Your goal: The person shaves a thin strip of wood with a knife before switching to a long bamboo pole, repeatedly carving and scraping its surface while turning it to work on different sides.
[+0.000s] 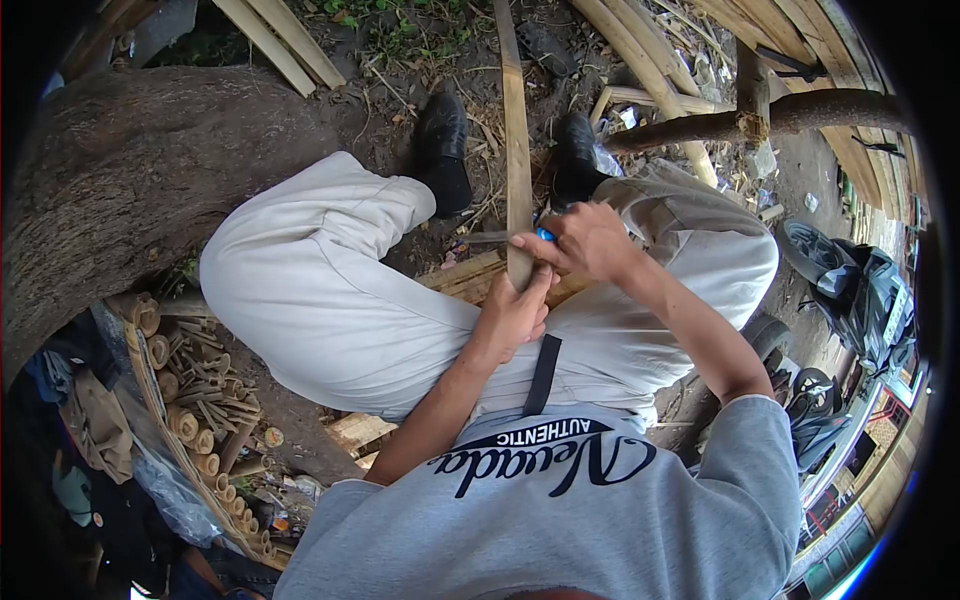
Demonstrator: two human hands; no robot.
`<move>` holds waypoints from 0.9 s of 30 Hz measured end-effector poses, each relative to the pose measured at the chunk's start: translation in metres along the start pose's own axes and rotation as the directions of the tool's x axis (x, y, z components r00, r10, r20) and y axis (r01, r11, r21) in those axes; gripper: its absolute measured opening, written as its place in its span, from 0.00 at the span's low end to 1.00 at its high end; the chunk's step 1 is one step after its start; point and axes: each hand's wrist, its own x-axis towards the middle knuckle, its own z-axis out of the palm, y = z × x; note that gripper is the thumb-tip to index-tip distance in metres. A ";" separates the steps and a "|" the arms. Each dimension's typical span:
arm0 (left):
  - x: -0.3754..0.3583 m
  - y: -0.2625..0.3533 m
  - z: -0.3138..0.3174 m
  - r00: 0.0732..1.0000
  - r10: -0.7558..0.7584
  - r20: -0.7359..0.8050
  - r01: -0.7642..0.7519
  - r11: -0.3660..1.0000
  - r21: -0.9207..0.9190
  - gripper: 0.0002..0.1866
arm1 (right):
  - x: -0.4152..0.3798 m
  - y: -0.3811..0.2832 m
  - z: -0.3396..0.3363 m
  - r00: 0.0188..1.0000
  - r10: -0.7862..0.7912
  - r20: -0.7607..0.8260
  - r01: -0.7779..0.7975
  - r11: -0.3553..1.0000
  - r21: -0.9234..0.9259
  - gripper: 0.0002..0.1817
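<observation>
A long bamboo strip (516,140) runs from between my knees out past my shoes. My left hand (512,318) is wrapped round its near end, close to my lap. Just above, my right hand (590,240) grips a knife by its blue handle (545,234). The knife's blade (487,238) points left and lies across the strip, partly hidden by it. My right thumb rests on the strip near the blade. A wooden piece (465,275) lies under the strip between my legs.
A thick tree trunk (150,180) lies at the left. Cut bamboo pieces (205,400) are heaped at the lower left. Bamboo poles (650,60) and a branch (800,115) stand at the upper right. A motorcycle (865,300) is parked at the right. Litter and shavings cover the soil.
</observation>
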 end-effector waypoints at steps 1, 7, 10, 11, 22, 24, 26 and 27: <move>0.000 -0.002 0.000 1.000 -0.004 0.006 0.004 1.000 -0.007 0.13 | 0.010 0.019 0.009 1.000 0.004 0.008 -0.004 1.000 -0.005 0.36; -0.002 0.001 -0.005 1.000 0.004 0.005 -0.004 1.000 -0.023 0.12 | 0.021 0.001 -0.010 0.997 0.032 -0.068 -0.035 0.998 -0.046 0.36; 0.005 -0.008 -0.006 0.999 0.040 -0.006 -0.040 0.999 -0.014 0.13 | 0.000 -0.023 -0.011 0.994 -0.106 -0.017 0.103 0.985 -0.142 0.37; 0.007 -0.010 -0.005 0.999 0.037 0.006 -0.037 0.999 -0.018 0.13 | -0.002 -0.025 -0.016 0.998 -0.059 -0.009 0.057 0.994 -0.097 0.37; 0.001 -0.002 -0.006 0.998 0.041 0.048 -0.037 0.996 -0.079 0.09 | -0.008 -0.036 -0.020 0.992 0.130 -0.008 -0.129 0.991 0.024 0.37; 0.006 -0.002 -0.002 0.999 0.023 0.039 -0.021 0.998 -0.064 0.09 | -0.011 -0.040 -0.015 0.992 0.119 -0.035 -0.118 0.993 0.024 0.37; 0.002 0.001 -0.001 1.000 -0.011 0.000 0.011 0.999 -0.046 0.10 | 0.001 -0.018 -0.003 0.975 0.212 -0.071 -0.208 0.976 0.066 0.37; 0.001 0.000 -0.002 1.000 -0.013 -0.006 0.013 0.999 -0.043 0.10 | 0.011 -0.004 0.003 0.947 0.301 -0.113 -0.290 0.951 0.108 0.36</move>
